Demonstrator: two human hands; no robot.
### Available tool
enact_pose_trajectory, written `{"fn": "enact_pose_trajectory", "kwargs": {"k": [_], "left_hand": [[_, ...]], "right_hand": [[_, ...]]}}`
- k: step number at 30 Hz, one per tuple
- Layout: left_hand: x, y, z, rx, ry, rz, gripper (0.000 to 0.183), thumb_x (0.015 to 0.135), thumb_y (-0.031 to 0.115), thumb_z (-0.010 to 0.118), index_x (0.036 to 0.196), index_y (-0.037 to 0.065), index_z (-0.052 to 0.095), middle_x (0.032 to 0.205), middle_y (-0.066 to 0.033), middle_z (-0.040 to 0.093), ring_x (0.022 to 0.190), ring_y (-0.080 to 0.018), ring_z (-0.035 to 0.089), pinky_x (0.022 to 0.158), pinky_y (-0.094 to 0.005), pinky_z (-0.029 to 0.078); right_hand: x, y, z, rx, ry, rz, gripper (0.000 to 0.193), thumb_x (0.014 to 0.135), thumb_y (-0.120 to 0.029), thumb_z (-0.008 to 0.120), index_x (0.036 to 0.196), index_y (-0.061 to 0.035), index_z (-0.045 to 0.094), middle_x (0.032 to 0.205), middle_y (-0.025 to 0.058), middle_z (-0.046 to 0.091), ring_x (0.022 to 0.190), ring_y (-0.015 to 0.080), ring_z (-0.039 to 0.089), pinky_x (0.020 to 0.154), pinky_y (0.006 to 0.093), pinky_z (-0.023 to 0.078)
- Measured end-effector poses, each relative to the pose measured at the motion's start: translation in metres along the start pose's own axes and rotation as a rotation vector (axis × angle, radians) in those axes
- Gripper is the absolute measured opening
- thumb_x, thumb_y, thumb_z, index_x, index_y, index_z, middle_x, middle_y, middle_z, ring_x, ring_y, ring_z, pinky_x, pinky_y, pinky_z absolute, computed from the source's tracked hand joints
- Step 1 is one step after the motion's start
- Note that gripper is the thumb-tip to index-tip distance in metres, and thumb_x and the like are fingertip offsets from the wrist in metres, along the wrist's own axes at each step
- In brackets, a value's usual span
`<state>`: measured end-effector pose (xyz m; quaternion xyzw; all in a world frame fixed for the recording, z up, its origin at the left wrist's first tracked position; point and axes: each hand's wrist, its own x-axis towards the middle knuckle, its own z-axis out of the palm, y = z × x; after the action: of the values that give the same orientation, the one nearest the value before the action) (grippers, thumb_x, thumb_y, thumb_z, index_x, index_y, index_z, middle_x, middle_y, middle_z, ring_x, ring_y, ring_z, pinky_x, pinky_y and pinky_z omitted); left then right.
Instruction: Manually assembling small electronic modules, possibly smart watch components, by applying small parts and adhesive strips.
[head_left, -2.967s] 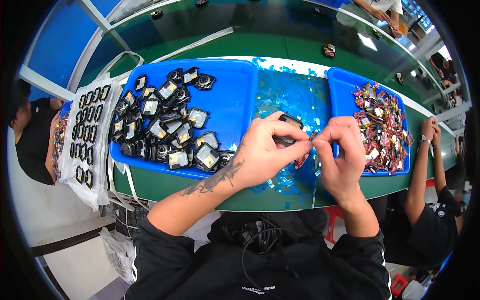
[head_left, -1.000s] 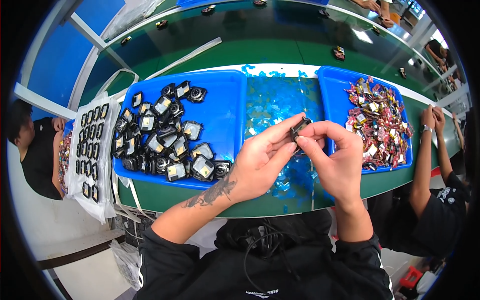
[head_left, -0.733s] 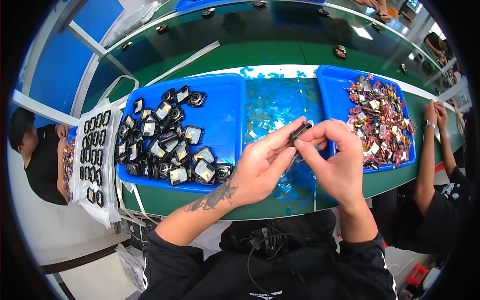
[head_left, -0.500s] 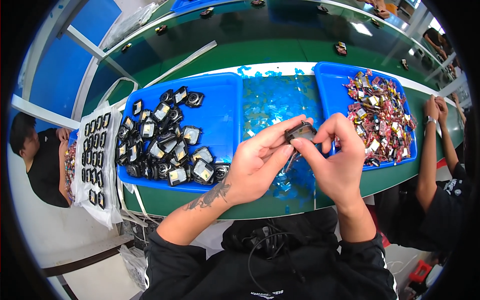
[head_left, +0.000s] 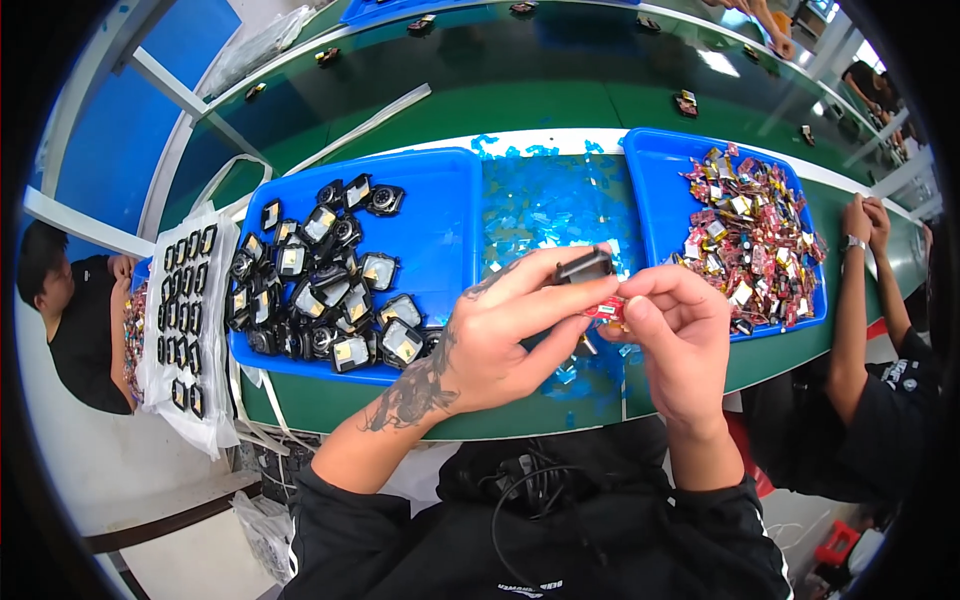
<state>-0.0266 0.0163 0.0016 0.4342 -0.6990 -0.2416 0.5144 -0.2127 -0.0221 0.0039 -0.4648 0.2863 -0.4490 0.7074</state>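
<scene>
Above the table's front edge, my left hand (head_left: 505,335) is closed round a black watch case (head_left: 584,267), tilted on its side between the fingers. Just below that case, my right hand (head_left: 685,335) pinches a small red circuit board (head_left: 605,309) between thumb and fingers. The board sits against the left fingertips; whether it is still joined to the case is hidden. To the left, a blue tray (head_left: 430,205) holds a heap of black watch cases (head_left: 325,280). A second blue tray (head_left: 655,165) on the right is piled with red circuit boards and small parts (head_left: 750,240).
Scraps of blue film (head_left: 545,215) litter the green table between the trays. At far left, a white sheet (head_left: 215,370) carries rows of black cases, near a seated person (head_left: 85,330). Another person's hands (head_left: 865,220) are at the right. Behind runs a green belt (head_left: 520,70) with scattered parts.
The watch case has been turned from facing up onto its side. A red circuit board now shows in my right fingers, which have moved slightly down from the case.
</scene>
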Motion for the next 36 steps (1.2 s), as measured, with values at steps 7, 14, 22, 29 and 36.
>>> {"fn": "enact_pose_trajectory", "kwargs": {"k": [7,14,22,29,36], "left_hand": [[0.0,-0.003,0.004,0.09,0.039,0.029,0.031,0.075,-0.005,0.073,0.105,0.002,0.072,0.109,-0.0173,0.068,0.093,-0.0257,0.07,0.079,-0.0311,0.056],[-0.002,-0.001,0.001,-0.239,-0.093,-0.366,0.018,0.084,0.001,0.071,0.101,0.0,0.072,0.092,-0.0111,0.069,0.083,-0.0144,0.067,0.069,-0.0261,0.053],[-0.004,-0.003,0.012,-0.498,-0.071,-0.526,0.026,0.087,-0.003,0.066,0.113,-0.004,0.066,0.106,-0.0112,0.067,0.096,-0.014,0.064,0.083,-0.0271,0.053],[-0.004,-0.006,0.01,-0.598,-0.082,-0.491,0.036,0.087,-0.009,0.06,0.123,-0.006,0.059,0.124,-0.0156,0.061,0.109,-0.0185,0.062,0.092,-0.0294,0.053],[-0.001,-0.006,0.009,-0.557,-0.105,-0.471,0.036,0.088,-0.009,0.058,0.124,-0.005,0.059,0.123,-0.0156,0.062,0.109,-0.0185,0.062,0.088,-0.0273,0.055]], "right_hand": [[-0.002,0.002,-0.007,-0.088,-0.028,-0.049,0.014,0.089,0.007,0.061,0.102,0.0074,0.062,0.1,0.012,0.066,0.091,0.0147,0.066,0.077,0.0232,0.055],[0.004,-0.007,-0.013,-0.331,-0.123,-0.163,0.01,0.085,0.008,0.065,0.095,0.0071,0.062,0.096,0.0097,0.061,0.084,0.0111,0.061,0.076,0.0229,0.053],[0.0,0.011,-0.006,-0.478,0.054,-0.222,0.039,0.081,0.007,0.071,0.114,0.0007,0.051,0.088,0.0035,0.062,0.082,0.0065,0.06,0.068,0.0192,0.048],[0.002,0.01,-0.004,-0.498,0.066,-0.177,0.039,0.08,0.007,0.072,0.111,-0.0016,0.05,0.083,0.0028,0.063,0.066,0.0021,0.053,0.058,0.0158,0.04],[0.005,-0.001,-0.005,-0.546,0.055,-0.068,0.043,0.076,0.007,0.073,0.111,-0.0033,0.05,0.078,0.0015,0.064,0.056,-0.0014,0.043,0.05,0.0155,0.031]]}}
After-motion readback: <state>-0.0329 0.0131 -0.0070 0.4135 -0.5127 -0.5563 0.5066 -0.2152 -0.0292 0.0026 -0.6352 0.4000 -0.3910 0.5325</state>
